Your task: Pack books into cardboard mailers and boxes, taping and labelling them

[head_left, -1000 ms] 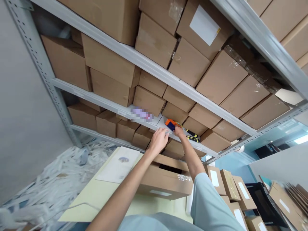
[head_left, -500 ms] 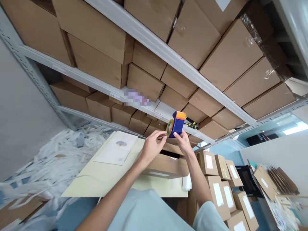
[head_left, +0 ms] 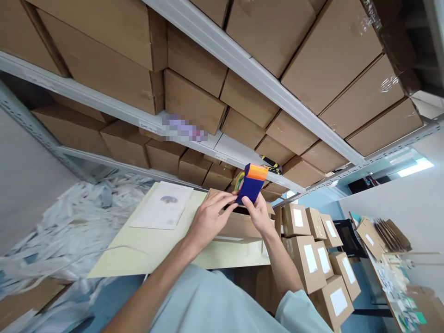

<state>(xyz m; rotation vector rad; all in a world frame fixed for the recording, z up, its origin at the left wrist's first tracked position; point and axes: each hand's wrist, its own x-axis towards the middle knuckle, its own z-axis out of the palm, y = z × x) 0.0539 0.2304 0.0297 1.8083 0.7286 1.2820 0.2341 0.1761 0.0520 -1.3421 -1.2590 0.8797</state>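
A dark blue tape dispenser (head_left: 250, 188) with an orange top edge is held up above the cardboard box in front of me. My right hand (head_left: 257, 213) is closed round its lower right part, the thumb lying on its near face. At its lower left side are the fingers of my left hand (head_left: 213, 217), bent together with the tips against the dispenser; the tips are partly hidden. Behind the dispenser shows a bit of the yellowish tape roll (head_left: 239, 179). Below both hands the cardboard box (head_left: 237, 226) stands on the pale yellow table (head_left: 121, 252), partly covered by my hands.
On the table's left lies a white printed sheet or booklet (head_left: 163, 206). Shelves full of cardboard boxes (head_left: 194, 99) rise ahead. Black-and-yellow cutters (head_left: 270, 165) rest on a shelf. Labelled boxes (head_left: 310, 259) are stacked at right; white strips (head_left: 69, 226) heap at left.
The dispenser has turned, so its blue face now covers most of the tape roll. My left fingers have shifted against its lower left side. The whole view has moved a little.
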